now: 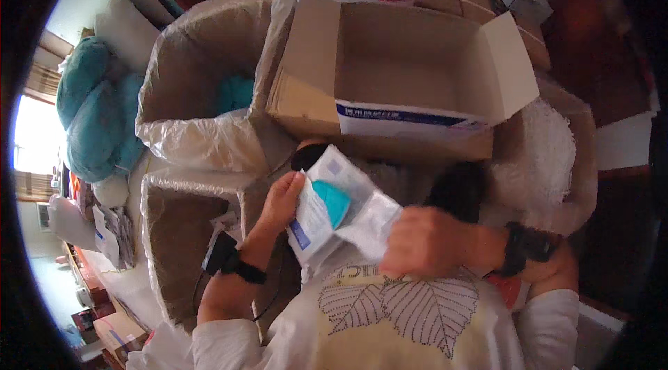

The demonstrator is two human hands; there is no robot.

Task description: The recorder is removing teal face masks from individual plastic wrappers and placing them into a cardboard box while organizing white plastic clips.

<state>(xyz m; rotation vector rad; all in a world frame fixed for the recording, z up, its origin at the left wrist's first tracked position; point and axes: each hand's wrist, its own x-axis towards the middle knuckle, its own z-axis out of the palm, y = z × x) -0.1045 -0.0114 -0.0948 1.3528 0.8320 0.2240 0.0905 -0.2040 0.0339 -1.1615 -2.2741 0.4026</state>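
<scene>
Holding a clear plastic pouch (334, 213) with a teal mask inside, you keep it close to your chest, between both hands. Your left hand (282, 199) has its grip closed on the left edge of the pouch, fingers on top. Your right hand (424, 241) is blurred, its grip closed on the right end of the pouch. Just beyond the pouch stands an open cardboard box (410, 71), and plastic-lined boxes (202, 98) stand to the left.
</scene>
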